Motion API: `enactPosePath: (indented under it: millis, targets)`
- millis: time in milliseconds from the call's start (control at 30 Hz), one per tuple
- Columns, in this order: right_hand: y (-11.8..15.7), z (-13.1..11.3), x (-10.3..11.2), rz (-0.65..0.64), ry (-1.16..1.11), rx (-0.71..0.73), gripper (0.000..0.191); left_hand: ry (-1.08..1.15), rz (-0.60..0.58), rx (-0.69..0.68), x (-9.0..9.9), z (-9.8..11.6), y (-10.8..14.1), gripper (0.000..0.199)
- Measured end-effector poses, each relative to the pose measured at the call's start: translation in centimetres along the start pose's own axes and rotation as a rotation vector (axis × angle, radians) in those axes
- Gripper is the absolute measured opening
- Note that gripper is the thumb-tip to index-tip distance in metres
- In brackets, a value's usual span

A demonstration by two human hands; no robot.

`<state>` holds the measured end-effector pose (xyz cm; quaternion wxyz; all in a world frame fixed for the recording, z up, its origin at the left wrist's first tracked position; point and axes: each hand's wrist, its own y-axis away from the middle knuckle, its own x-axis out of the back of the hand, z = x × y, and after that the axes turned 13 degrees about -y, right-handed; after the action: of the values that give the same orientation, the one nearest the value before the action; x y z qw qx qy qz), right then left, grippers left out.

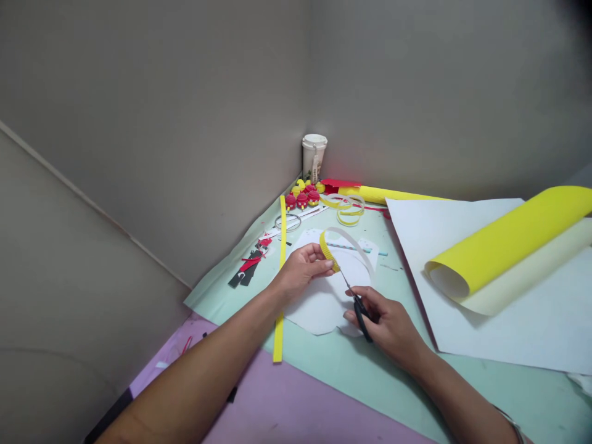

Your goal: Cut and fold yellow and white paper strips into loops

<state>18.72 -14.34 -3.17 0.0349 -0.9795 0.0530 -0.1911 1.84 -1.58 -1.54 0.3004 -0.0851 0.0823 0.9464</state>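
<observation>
At the left of the frame, a grey wall (92, 216) slopes down to the tabletop (383, 385), whose surface is pale green, with purple at lower centre. Just left of centre lie black and red paper scraps (250, 265). Next comes a long yellow strip (282, 240), running from upper centre to lower centre under the left wrist; a wire ring (277, 223) lies around its upper part. The left hand (305, 268), at mid-frame, has its grip pinching a curled yellow strip (325, 250) between thumb and fingers; the strip's pale underside loops over to the right, above white paper (314, 305). Behind, at upper centre, small red and yellow figures (302, 198) stand before a lidded cup (314, 154). The right hand (388, 320), right of centre, has its grip wrapped on the black handles of scissors (363, 319), the blades pointing up-left to the curled strip beside the left fingertips. Above that hand lie yellow coils (350, 219). At right, a large yellow roll (509, 243) rests on a white sheet (499, 336).
</observation>
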Motion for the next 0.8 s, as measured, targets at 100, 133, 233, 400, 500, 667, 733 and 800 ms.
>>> enactPosePath:
  millis: [100, 133, 233, 400, 500, 667, 733, 800]
  targets:
    - [-0.01, 0.0, -0.01, 0.005, 0.005, 0.023, 0.04, 0.008, 0.005, 0.005, -0.03, 0.08, 0.05, 0.038]
    - [-0.01, -0.03, -0.01, 0.006, 0.006, 0.029, 0.04, 0.012, 0.004, 0.007, -0.03, 0.11, 0.06, 0.039]
    - [-0.03, -0.17, 0.03, 0.014, 0.014, 0.042, 0.039, 0.023, -0.005, 0.014, -0.01, 0.17, 0.06, 0.04]
    - [-0.01, -0.28, 0.06, 0.019, 0.019, 0.052, 0.04, 0.039, -0.028, 0.011, 0.07, 0.2, 0.08, 0.039]
    - [0.03, -0.23, 0.07, 0.018, 0.022, 0.058, 0.04, 0.038, -0.03, 0.013, 0.06, 0.28, 0.11, 0.038]
    - [0.1, -0.12, 0.13, 0.003, 0.022, 0.049, 0.038, 0.035, -0.033, 0.005, 0.14, 0.25, 0.03, 0.037]
    - [0.13, -0.11, 0.15, -0.002, 0.02, 0.043, 0.036, 0.035, -0.04, 0.0, 0.21, 0.17, -0.03, 0.036]
    - [0.14, -0.15, 0.17, -0.004, 0.021, 0.043, 0.035, 0.035, -0.046, -0.001, 0.26, 0.1, -0.07, 0.036]
